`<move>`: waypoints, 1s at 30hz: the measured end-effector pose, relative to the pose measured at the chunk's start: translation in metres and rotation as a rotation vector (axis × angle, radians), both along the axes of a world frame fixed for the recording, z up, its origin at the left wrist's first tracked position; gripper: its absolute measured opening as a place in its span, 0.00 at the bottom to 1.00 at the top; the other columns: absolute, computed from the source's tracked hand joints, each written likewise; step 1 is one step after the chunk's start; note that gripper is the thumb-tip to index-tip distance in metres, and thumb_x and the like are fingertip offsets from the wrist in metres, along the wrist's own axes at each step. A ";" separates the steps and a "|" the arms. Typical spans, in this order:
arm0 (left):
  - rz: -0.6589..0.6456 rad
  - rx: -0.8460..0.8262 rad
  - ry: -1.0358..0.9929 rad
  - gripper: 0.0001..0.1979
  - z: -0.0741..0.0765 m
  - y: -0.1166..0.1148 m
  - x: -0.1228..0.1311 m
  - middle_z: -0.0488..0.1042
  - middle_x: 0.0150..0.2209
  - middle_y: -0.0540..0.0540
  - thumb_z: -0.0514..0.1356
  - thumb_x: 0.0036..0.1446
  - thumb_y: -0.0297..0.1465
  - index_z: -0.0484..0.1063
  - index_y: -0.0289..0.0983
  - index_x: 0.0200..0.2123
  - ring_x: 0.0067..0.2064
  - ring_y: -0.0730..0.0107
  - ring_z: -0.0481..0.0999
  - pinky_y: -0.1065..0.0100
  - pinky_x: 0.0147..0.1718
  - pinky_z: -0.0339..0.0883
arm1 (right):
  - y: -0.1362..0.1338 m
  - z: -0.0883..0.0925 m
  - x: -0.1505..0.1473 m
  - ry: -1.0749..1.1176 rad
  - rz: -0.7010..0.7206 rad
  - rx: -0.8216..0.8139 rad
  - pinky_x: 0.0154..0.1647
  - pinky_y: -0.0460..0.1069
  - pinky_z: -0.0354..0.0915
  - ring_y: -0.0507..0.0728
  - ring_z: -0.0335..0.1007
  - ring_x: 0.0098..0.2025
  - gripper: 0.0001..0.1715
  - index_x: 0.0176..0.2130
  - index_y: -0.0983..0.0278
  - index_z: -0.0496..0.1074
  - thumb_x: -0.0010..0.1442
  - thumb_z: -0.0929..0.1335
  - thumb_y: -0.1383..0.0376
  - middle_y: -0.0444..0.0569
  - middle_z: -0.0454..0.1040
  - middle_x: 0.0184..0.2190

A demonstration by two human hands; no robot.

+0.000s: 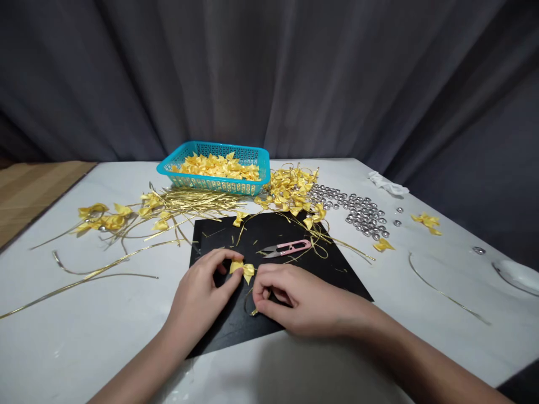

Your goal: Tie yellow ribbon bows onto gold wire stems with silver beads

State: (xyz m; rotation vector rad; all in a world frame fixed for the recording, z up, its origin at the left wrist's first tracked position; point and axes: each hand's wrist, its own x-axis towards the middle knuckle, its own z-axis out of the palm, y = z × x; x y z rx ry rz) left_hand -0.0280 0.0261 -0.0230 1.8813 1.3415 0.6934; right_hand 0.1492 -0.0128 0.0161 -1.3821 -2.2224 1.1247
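Observation:
My left hand (207, 287) pinches a small yellow ribbon bow (247, 270) between thumb and forefinger, low over a black mat (337, 275). Close beside it, my right hand (290, 294) is closed with the fingertips together on a thin gold cord (254, 312), whose end pokes out below the thumb. How the cord joins the bow is hidden by the fingers. Just beyond my hands, pink-handled thread snips (290, 247) lie on the mat among short cord clippings.
A blue plastic basket (213, 184) full of yellow bows stands at the back. Gold cords (197, 201) lie before it, with a heap of corded bows (290, 188) and silver beads (366, 214) to the right. A white cloth (387, 183) and white dish (520, 276) are farther right.

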 end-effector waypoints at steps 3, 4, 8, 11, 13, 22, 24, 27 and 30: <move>0.042 -0.062 -0.078 0.12 -0.002 0.006 -0.005 0.73 0.29 0.49 0.62 0.48 0.33 0.77 0.40 0.38 0.30 0.65 0.69 0.67 0.30 0.60 | -0.001 -0.005 -0.004 -0.036 -0.014 0.007 0.28 0.43 0.55 0.48 0.58 0.26 0.05 0.30 0.66 0.68 0.57 0.64 0.72 0.43 0.66 0.28; 0.053 -0.083 -0.113 0.12 -0.002 0.007 -0.007 0.73 0.28 0.49 0.63 0.47 0.32 0.77 0.40 0.38 0.29 0.65 0.69 0.68 0.29 0.59 | -0.001 -0.005 -0.005 -0.040 -0.022 0.011 0.28 0.43 0.55 0.48 0.58 0.26 0.05 0.30 0.66 0.68 0.57 0.64 0.72 0.43 0.66 0.28; 0.021 -0.144 -0.217 0.09 -0.006 0.014 -0.014 0.74 0.29 0.46 0.64 0.45 0.33 0.77 0.37 0.31 0.29 0.67 0.69 0.69 0.27 0.60 | -0.001 -0.005 -0.007 0.003 -0.047 0.011 0.28 0.43 0.55 0.46 0.56 0.24 0.05 0.31 0.66 0.68 0.58 0.64 0.73 0.42 0.66 0.29; -0.031 -0.186 -0.233 0.08 -0.004 0.016 -0.018 0.73 0.27 0.48 0.63 0.46 0.35 0.74 0.36 0.29 0.29 0.68 0.69 0.71 0.26 0.60 | -0.002 -0.006 -0.007 0.021 -0.054 -0.002 0.28 0.43 0.55 0.46 0.55 0.24 0.05 0.30 0.66 0.68 0.57 0.64 0.72 0.42 0.66 0.29; -0.056 -0.201 -0.231 0.08 -0.001 0.017 -0.020 0.72 0.27 0.49 0.63 0.46 0.35 0.73 0.37 0.30 0.29 0.69 0.68 0.72 0.24 0.60 | -0.002 -0.007 -0.008 0.014 -0.067 -0.004 0.27 0.43 0.54 0.46 0.55 0.24 0.05 0.30 0.66 0.68 0.57 0.64 0.72 0.42 0.66 0.28; 0.020 -0.297 -0.309 0.10 0.000 0.009 -0.013 0.79 0.33 0.43 0.64 0.45 0.37 0.77 0.36 0.27 0.34 0.62 0.74 0.66 0.34 0.65 | -0.002 -0.006 -0.010 0.134 -0.114 -0.060 0.23 0.42 0.52 0.45 0.52 0.22 0.05 0.28 0.67 0.68 0.56 0.65 0.71 0.40 0.60 0.24; 0.028 -0.349 -0.376 0.11 0.002 0.004 -0.010 0.80 0.33 0.44 0.65 0.45 0.37 0.78 0.36 0.30 0.35 0.63 0.75 0.66 0.34 0.66 | -0.004 -0.008 -0.011 0.185 -0.136 -0.073 0.21 0.42 0.50 0.44 0.50 0.21 0.06 0.27 0.67 0.68 0.56 0.66 0.70 0.39 0.58 0.23; 0.062 -0.444 -0.441 0.13 0.005 -0.003 -0.004 0.79 0.28 0.47 0.66 0.42 0.36 0.77 0.36 0.31 0.30 0.67 0.75 0.69 0.31 0.66 | -0.004 -0.014 -0.013 0.255 -0.225 0.028 0.20 0.42 0.49 0.44 0.49 0.20 0.05 0.28 0.67 0.68 0.57 0.65 0.70 0.40 0.59 0.24; 0.115 -0.504 -0.519 0.16 0.009 -0.006 0.002 0.80 0.29 0.48 0.68 0.38 0.34 0.77 0.36 0.34 0.31 0.69 0.75 0.72 0.32 0.66 | -0.003 -0.024 -0.014 0.276 -0.335 0.187 0.20 0.42 0.49 0.44 0.50 0.20 0.06 0.29 0.67 0.69 0.58 0.64 0.69 0.42 0.61 0.26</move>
